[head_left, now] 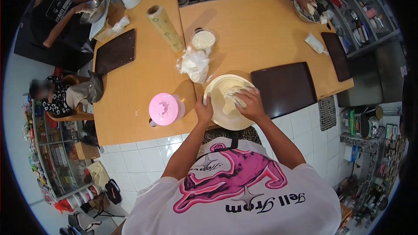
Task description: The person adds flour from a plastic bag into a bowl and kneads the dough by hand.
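Observation:
A cream-coloured bowl (216, 112) stands at the table's near edge, in front of my body. My left hand (204, 109) grips its left rim, thumb and fingers closed on the wall. Inside the bowl, my right hand (251, 103) presses curled fingers into pale dough (231, 101); its fingers are coated in flour or dough. Just beyond the bowl lies an open plastic bag of flour (194, 65), with some powder spilled around it. Behind that bag is a clear cup of white powder (203, 40). A pink-lidded container (163, 109) is to the left of my left hand.
Right of the bowl lies a dark tray (285, 88); another dark tray (115, 52) is at the left. A roll of plastic wrap (165, 28) stands upright near the table seam. Across the table, two people work with metal bowls (93, 12). Another person sits at the left.

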Tool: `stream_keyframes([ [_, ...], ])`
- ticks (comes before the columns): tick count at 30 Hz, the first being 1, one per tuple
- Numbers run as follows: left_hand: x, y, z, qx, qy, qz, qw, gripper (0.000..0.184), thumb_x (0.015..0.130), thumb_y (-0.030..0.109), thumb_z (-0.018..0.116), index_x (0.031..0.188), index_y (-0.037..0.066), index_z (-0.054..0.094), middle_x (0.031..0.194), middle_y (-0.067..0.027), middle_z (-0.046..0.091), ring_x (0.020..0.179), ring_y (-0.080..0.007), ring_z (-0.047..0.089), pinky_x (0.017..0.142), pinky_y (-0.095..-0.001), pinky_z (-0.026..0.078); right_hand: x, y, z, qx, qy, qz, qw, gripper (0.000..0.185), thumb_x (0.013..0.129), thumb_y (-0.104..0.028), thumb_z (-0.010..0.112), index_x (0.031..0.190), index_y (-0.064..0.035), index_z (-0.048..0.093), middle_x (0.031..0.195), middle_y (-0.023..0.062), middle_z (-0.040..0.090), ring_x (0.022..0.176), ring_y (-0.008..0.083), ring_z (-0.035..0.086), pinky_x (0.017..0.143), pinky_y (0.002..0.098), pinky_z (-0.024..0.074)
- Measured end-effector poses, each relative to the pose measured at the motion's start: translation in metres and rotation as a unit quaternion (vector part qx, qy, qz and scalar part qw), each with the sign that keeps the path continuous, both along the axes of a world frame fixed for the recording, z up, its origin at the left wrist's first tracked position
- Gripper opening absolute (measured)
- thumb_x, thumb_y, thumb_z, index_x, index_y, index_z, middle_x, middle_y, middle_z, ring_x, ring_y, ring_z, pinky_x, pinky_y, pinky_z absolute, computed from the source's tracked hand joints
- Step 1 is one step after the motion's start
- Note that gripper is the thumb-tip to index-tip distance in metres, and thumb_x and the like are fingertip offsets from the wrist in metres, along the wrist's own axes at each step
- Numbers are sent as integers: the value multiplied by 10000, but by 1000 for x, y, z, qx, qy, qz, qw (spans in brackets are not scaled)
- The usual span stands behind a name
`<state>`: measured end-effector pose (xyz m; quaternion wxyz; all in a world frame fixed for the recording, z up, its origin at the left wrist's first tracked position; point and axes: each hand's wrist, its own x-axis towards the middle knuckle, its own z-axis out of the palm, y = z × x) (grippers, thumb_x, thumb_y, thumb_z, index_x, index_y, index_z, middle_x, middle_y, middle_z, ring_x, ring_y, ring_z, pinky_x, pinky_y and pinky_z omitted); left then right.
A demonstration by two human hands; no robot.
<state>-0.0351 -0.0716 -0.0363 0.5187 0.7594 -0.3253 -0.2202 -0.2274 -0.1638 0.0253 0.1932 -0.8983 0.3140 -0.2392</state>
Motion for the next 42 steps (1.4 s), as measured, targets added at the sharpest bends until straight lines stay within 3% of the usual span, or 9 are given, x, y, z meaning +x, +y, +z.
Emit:
stream_keyframes([
  [1,-3,3,-4,3,44,6,999,299,950,217,561,1045,-63,610,874,-244,666,803,-294,661,721,-376,499,1,-5,-9,84,25,35,996,497,818,-266,647,1287,-127,562,1288,149,558,1251,392,446,1069,512,304],
  [5,-12,5,-8,-4,61,13,998,311,961,213,547,1101,-60,598,935,-209,665,849,-246,644,753,-363,496,4,7,-64,138,164,80,973,759,889,-352,584,1512,-183,184,1529,188,239,1416,393,208,1130,524,220],
  [15,-15,6,-7,14,-5,15,1000,267,954,163,530,1088,-57,600,948,-227,664,875,-305,655,772,-383,498,34,-1,-51,155,297,148,930,775,898,-527,501,1520,-213,163,1562,129,197,1441,389,101,1141,564,125],
  [18,-11,2,-9,35,-55,19,998,278,946,176,534,1079,-59,600,941,-251,657,876,-366,652,770,-413,496,46,-28,-60,321,208,139,914,656,926,-504,467,1459,-137,358,1482,166,364,1392,325,287,1116,488,246],
  [20,-12,8,-15,55,-68,23,996,283,939,182,538,1070,-61,601,929,-268,652,873,-405,646,765,-433,494,41,-47,-40,704,-125,-34,698,518,948,-440,488,1238,-25,597,1109,140,645,1023,171,587,946,331,436],
  [22,-12,3,-18,57,-64,31,996,285,932,185,544,1057,-64,603,914,-284,646,868,-438,637,757,-450,493,42,-57,-41,565,-54,-70,820,393,911,-345,578,1228,-117,620,1261,170,591,1237,294,505,1019,414,370],
  [25,-9,2,-19,41,-87,13,995,274,929,177,542,1034,-68,606,892,-286,646,860,-436,640,741,-459,491,34,-34,-15,96,161,107,976,497,850,-293,668,1320,-184,548,1307,127,555,1236,314,478,1005,483,390],
  [29,-11,2,-16,35,-54,13,998,248,924,157,540,1011,-66,606,867,-279,648,833,-431,645,719,-468,488,31,-17,-31,97,255,121,955,702,781,-268,729,1406,-225,413,1475,121,354,1298,396,385,1031,549,346],
  [42,-15,-6,-11,78,-59,25,995,266,914,137,551,1103,-45,590,893,-286,650,836,-447,641,723,-468,501,17,-15,-54,32,75,112,990,593,653,-151,746,1222,-162,581,1245,137,546,1185,345,482,1024,555,295],
])
